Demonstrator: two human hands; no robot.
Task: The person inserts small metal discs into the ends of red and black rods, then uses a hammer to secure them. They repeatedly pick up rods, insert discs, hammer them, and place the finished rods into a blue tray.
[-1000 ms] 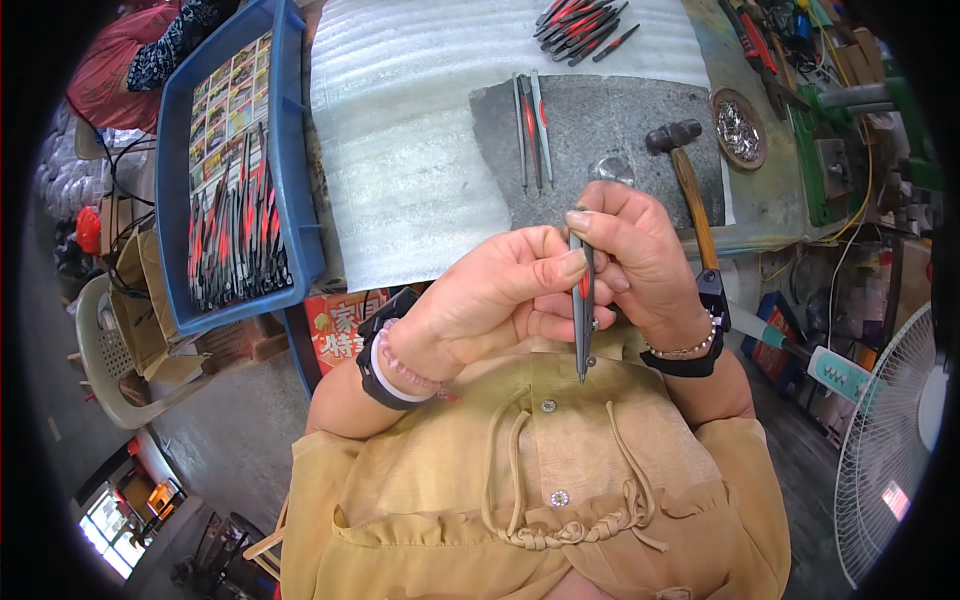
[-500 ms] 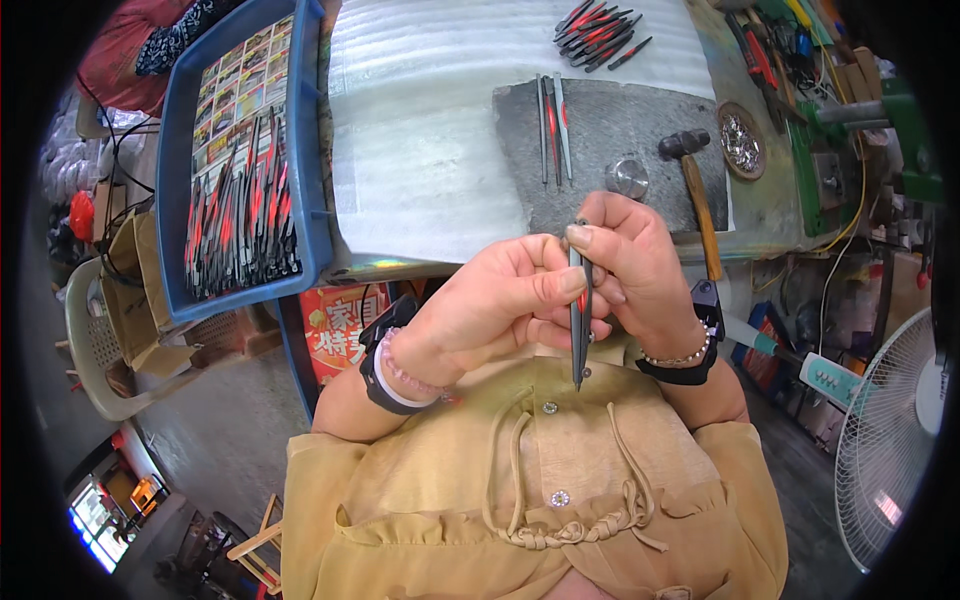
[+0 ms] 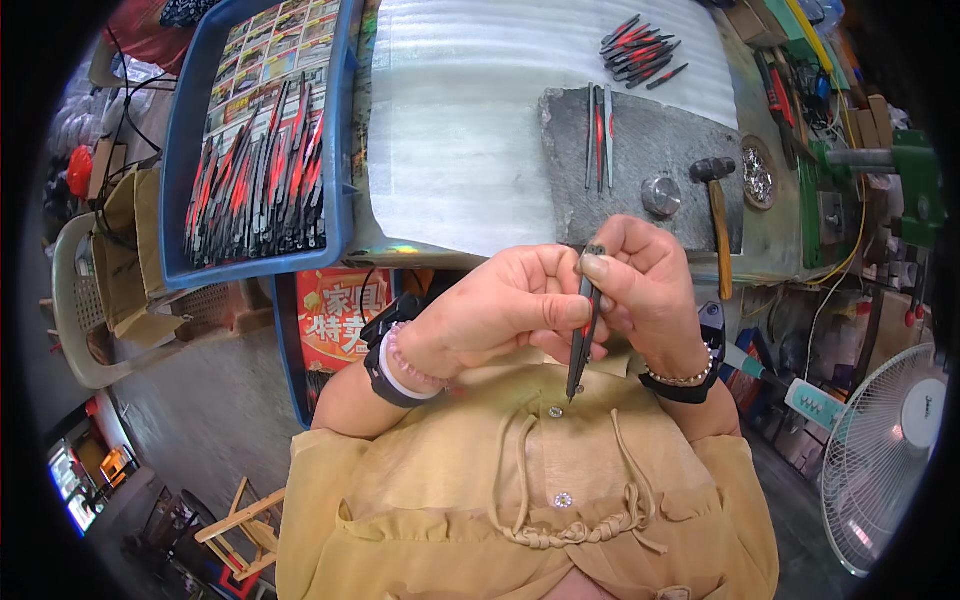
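In front of my chest, both hands hold one slim black-and-red tool (image 3: pixel 581 350), its dark pointed end tilted down toward me. My left hand (image 3: pixel 505 305) pinches the shaft between thumb and fingers. At the upper end, my right hand (image 3: pixel 650 290) grips with thumb and forefinger, where a small rounded dark piece shows. Beyond the hands lies a dark stone slab (image 3: pixel 640 135). On it are three slim strips (image 3: pixel 600 140), a round metal block (image 3: pixel 661 197) and a hammer (image 3: pixel 715 185) whose wooden handle extends past the slab's near edge.
At the left, a blue tray (image 3: pixel 345 150) holds many black-and-red strips. A pile of similar tools (image 3: pixel 640 52) lies on the white foam sheet (image 3: pixel 460 130). Right of the slab are a bowl of small metal parts (image 3: pixel 757 175), a green vise (image 3: pixel 915 190) and a fan (image 3: pixel 890 450).
The view has shifted, so the bench things appear farther right. Both hands keep hold of the tool, whose lower end now slants more to the left.
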